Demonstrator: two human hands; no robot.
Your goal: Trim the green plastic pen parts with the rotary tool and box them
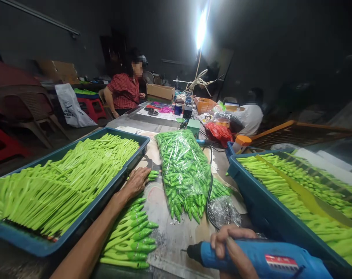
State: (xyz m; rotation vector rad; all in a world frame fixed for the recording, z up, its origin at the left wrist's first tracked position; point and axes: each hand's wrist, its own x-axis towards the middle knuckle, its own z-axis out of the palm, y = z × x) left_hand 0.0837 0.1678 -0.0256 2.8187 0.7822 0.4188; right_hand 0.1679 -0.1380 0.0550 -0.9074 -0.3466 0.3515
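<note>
My right hand grips a blue electric screwdriver, its thin bit pointing left across the table. Farther up, my left hand is closed over a few green plastic pieces, whose pointed tips stick out past the fingers; the palm side is hidden. Below that hand lies a row of light green handle-like pieces with darker green pointed ends facing right. A clear plastic bag packed with green pointed parts rests at the centre. Beside it sits a clear bag of small shiny metal bits, probably screws.
A blue tray heaped with light green pieces stands at left, another blue tray at right. A black cable runs past the bag. Beyond are a red plastic bag, a cardboard box and a seated person in a red shirt.
</note>
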